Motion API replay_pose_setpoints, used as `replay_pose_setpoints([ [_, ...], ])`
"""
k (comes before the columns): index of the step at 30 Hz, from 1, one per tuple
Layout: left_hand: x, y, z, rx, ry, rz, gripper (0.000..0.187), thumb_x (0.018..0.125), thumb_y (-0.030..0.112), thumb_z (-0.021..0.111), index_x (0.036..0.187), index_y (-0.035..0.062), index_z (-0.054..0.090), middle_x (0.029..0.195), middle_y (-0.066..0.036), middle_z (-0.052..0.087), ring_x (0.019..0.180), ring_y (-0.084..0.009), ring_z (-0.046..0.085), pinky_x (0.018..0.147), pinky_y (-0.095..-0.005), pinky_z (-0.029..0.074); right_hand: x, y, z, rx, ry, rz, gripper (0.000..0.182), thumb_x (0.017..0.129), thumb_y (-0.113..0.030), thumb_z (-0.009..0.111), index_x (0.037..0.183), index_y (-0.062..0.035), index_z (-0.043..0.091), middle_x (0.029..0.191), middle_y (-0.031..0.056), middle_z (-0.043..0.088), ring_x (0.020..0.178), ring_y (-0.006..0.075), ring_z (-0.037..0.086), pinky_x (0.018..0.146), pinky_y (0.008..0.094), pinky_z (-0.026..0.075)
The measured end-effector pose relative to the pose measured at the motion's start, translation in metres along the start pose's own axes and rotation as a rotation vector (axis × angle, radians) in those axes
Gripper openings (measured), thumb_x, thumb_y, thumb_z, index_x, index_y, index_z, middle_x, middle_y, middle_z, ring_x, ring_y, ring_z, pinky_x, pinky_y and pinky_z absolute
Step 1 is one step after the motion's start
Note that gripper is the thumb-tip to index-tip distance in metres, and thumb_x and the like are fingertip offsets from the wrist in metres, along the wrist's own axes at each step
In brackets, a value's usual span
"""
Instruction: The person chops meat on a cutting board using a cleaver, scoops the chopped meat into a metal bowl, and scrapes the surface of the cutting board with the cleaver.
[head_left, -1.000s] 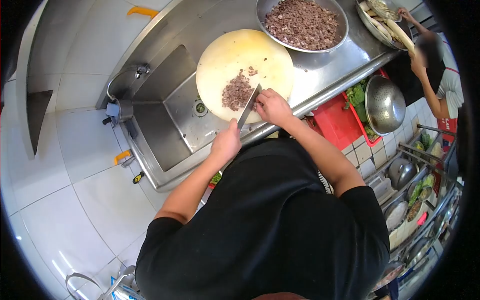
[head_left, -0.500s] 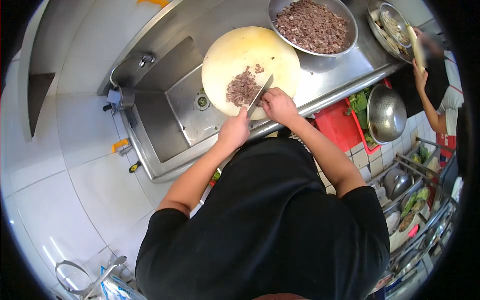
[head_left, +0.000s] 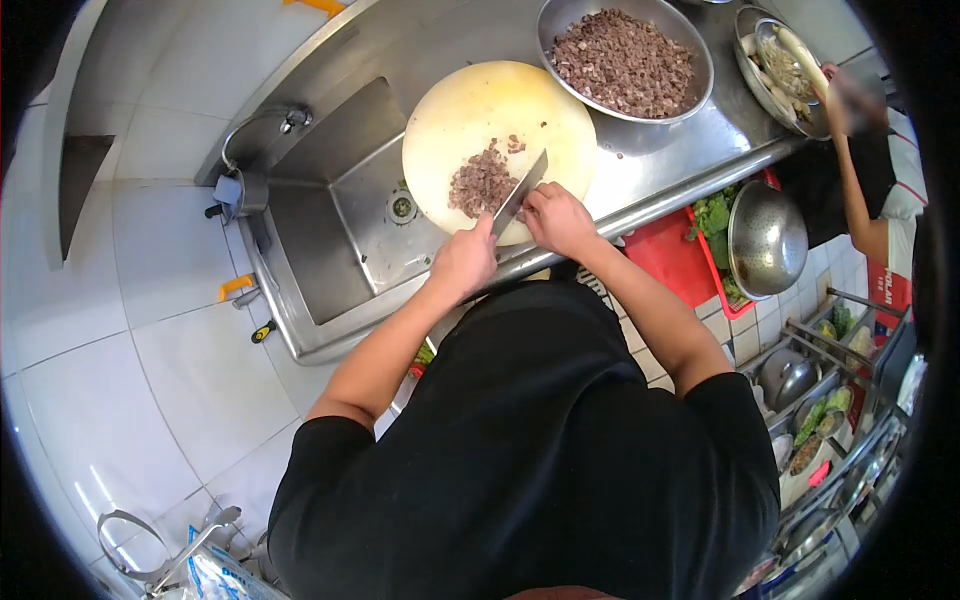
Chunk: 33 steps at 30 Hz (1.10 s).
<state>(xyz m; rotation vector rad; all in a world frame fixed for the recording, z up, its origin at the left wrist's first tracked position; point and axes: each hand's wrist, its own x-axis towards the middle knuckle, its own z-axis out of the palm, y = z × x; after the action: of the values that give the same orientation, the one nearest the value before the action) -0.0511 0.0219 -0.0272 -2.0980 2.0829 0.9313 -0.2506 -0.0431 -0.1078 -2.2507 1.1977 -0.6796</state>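
My left hand grips the handle of a kitchen knife, whose blade slants up and to the right over a round, pale yellow cutting board. Close against the blade's right side, my right hand has its fingers curled down at the board's near edge. Whatever lies under those fingertips is hidden. Left of the blade is a loose pile of small, brown chopped pieces that look like meat, with a few scraps above it.
Behind the board stands a metal bowl of similar brown pieces. The board overhangs a steel sink with a faucet. At right, a colander rests by green vegetables and a red crate. Another person's hand holds a long pale vegetable.
My hands and the knife keep nearly the same place on the board. The other person's long vegetable has swung left over their bowl. The whole view has shifted slightly.
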Motion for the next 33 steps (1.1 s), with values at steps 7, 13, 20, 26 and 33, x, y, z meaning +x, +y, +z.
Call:
replay_pose_setpoints([
  [7, -0.029, 0.004, 0.013, 0.008, -0.051, -0.113, 0.019, 0.104, 0.019, 0.054, 0.115, 0.0052, 0.048, 0.083, -0.032, 0.069, 0.081, -0.0530, 0.069, 0.076, -0.0642, 0.052, -0.007, 0.005, 0.000, -0.029, -0.012, -0.024, 0.010, 0.085, -0.012, 0.067, 0.090, -0.0034, 0.069, 0.094, 0.0139, 0.067, 0.098, 0.0338, 0.064, 0.092, 0.0433, 0.054],
  [13, -0.023, 0.013, -0.017, 0.018, -0.024, -0.002, 0.020, 0.104, 0.019, 0.055, 0.115, 0.0040, 0.048, 0.082, -0.031, 0.069, 0.081, -0.0530, 0.069, 0.076, -0.0631, 0.053, -0.005, 0.002, -0.011, -0.014, 0.013, -0.022, 0.011, 0.084, -0.011, 0.066, 0.091, -0.0030, 0.067, 0.092, 0.0148, 0.065, 0.096, 0.0340, 0.064, 0.091, 0.0431, 0.054],
  [20, -0.018, 0.011, 0.019, -0.024, 0.035, -0.011, 0.021, 0.103, 0.019, 0.056, 0.116, 0.0039, 0.048, 0.080, -0.032, 0.068, 0.080, -0.0535, 0.068, 0.074, -0.0637, 0.052, -0.014, 0.013, -0.004, -0.065, -0.015, -0.025, 0.013, 0.083, -0.007, 0.064, 0.094, -0.0016, 0.066, 0.095, 0.0161, 0.064, 0.098, 0.0354, 0.063, 0.091, 0.0445, 0.054],
  [26, -0.032, 0.019, -0.005, 0.014, -0.043, -0.018, 0.022, 0.103, 0.020, 0.056, 0.118, 0.0043, 0.049, 0.081, -0.032, 0.068, 0.082, -0.0542, 0.068, 0.075, -0.0640, 0.051, -0.020, 0.015, -0.015, -0.058, 0.011, 0.004, 0.012, 0.084, -0.006, 0.064, 0.096, -0.0027, 0.067, 0.096, 0.0160, 0.065, 0.097, 0.0361, 0.063, 0.091, 0.0454, 0.054],
  [33, -0.006, 0.025, 0.008, 0.010, -0.016, 0.006, 0.023, 0.104, 0.022, 0.055, 0.119, 0.0060, 0.049, 0.083, -0.032, 0.069, 0.083, -0.0536, 0.069, 0.077, -0.0643, 0.053, -0.025, 0.014, -0.018, -0.055, 0.004, -0.008, 0.012, 0.086, -0.007, 0.065, 0.097, -0.0030, 0.068, 0.099, 0.0148, 0.066, 0.101, 0.0347, 0.064, 0.092, 0.0448, 0.054],
])
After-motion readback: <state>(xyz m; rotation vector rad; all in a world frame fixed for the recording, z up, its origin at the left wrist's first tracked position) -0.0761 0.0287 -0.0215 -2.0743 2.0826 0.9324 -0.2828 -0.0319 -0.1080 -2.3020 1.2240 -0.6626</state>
